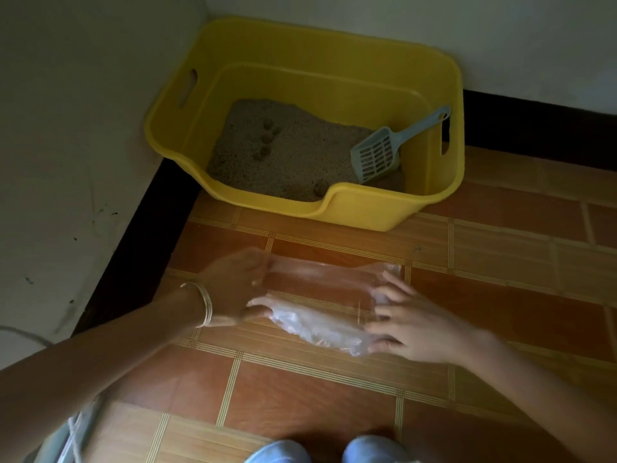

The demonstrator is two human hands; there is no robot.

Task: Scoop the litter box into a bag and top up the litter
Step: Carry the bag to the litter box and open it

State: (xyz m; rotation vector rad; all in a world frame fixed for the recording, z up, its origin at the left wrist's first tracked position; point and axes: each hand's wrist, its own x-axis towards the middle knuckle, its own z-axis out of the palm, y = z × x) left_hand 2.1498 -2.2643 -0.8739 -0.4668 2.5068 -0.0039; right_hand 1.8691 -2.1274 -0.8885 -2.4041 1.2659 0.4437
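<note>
Just above the floor tiles (300, 389), the left hand (230, 289) and right hand (410, 325) each pinch an end of a clear bag (317, 305), stretching it open. Scooping hasn't begun, I judge. Beyond, the scoop (384, 152) lies in the yellow litter box (367, 208); the clumps (267, 138) come next.

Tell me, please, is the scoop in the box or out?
In: the scoop lies on the litter, handle leaning on the box wall.

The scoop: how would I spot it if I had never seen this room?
Find the yellow litter box in the corner where the two walls meet. Inside, at its right end, the scoop lies on the litter, handle leaning up toward the right wall. It is the only grey-blue thing there, with a slotted head.
</note>
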